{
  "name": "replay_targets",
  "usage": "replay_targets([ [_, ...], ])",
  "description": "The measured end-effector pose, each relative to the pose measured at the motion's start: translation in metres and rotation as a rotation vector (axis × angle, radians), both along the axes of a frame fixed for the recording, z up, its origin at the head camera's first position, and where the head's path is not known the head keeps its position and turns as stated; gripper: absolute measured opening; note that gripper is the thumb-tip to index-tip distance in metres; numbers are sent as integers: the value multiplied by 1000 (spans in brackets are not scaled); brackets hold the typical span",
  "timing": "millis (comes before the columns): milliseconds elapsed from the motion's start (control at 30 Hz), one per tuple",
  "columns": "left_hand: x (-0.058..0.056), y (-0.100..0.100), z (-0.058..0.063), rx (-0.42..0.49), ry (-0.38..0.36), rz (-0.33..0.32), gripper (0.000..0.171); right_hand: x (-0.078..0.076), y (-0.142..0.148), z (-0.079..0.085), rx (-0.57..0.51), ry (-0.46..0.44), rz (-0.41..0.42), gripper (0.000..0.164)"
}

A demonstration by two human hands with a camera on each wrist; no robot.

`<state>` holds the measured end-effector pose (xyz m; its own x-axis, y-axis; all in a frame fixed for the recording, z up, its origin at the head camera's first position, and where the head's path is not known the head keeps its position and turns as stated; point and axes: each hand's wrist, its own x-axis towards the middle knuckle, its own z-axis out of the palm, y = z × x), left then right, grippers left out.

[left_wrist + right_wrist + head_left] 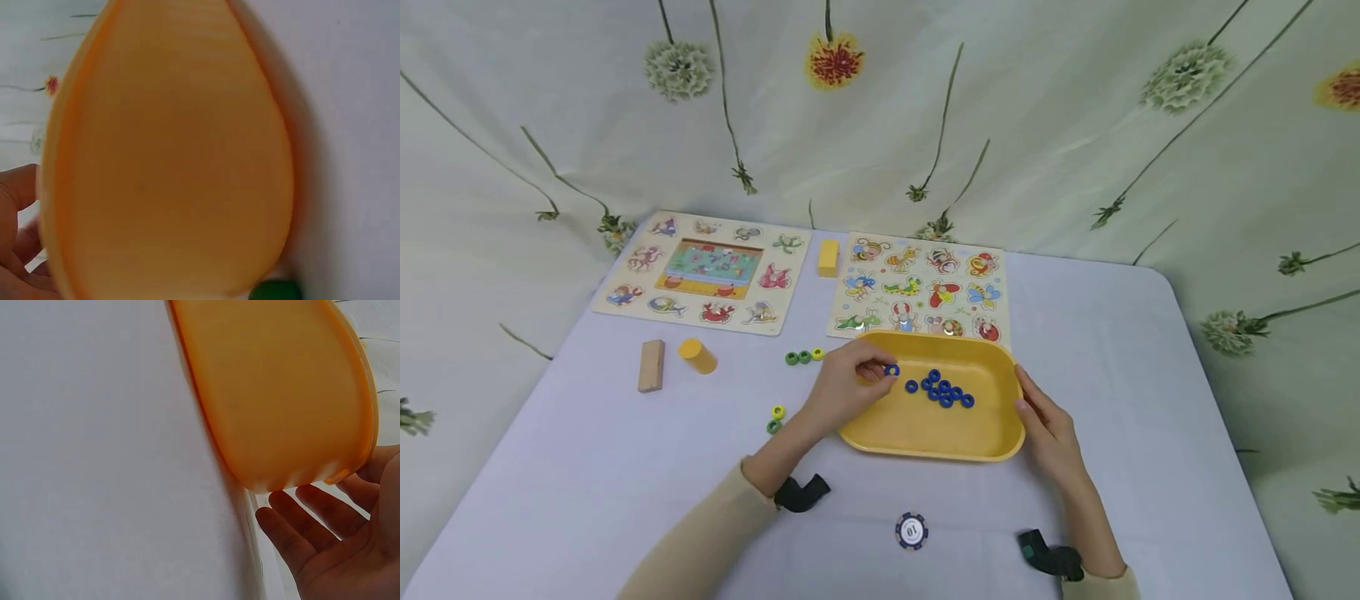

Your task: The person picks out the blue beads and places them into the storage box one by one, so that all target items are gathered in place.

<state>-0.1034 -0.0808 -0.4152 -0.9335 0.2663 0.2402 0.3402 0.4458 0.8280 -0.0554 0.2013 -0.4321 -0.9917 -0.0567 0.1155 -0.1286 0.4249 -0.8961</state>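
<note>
A yellow tray [880, 433] stands on the white table with several blue rings [945, 387] grouped inside it. Over its left part, my left hand [844, 390] pinches one blue ring [891, 370] between thumb and fingertips. In the left wrist view the tray's outer wall [175, 150] covers most of the left hand [19, 244], and the ring is out of sight. My right hand [1054, 435] holds the tray's right end. In the right wrist view, the fingers of that hand [344, 537] press against the outer wall, the thumb being at the rim.
Green rings [798, 358] and yellow rings [778, 412] lie left of the tray. Behind are two picture puzzle boards [692, 321] and a yellow block [827, 258]. A yellow cylinder [697, 356] and wooden block [651, 366] stand farther left. A poker chip [912, 531] lies in front.
</note>
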Motion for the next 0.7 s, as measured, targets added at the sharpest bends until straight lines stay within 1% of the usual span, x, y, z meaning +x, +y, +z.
replay_targets([
  [67, -2, 12, -6, -46, -31, -30, 15, 0, -1, 0, 5, -11, 0, 41],
  [133, -5, 21, -12, -84, -83, -56, 15, 0, -1, 1, 11, -21, 1, 41],
  [233, -8, 30, -20, -154, -168, -81, 14, 0, -2, 2, 17, -28, 2, 42],
  [333, -12, 35, -24, -232, -216, -96, 11, 1, -2, 2, 25, -28, 0, 42],
  [433, -15, 40, -27, -308, -209, -114, 10, 1, -1, 3, 22, -19, -9, 41],
  [533, -18, 45, -30, -357, -193, -124, 11, 2, -1, 3, 11, -12, -13, 41],
  [600, -19, 47, -32, -380, -179, -121, 14, 2, -1, 2, 10, -11, -11, 41],
  [700, -19, 49, -32, -406, -159, -98, 20, 1, -1, 1, 14, -15, -9, 41],
])
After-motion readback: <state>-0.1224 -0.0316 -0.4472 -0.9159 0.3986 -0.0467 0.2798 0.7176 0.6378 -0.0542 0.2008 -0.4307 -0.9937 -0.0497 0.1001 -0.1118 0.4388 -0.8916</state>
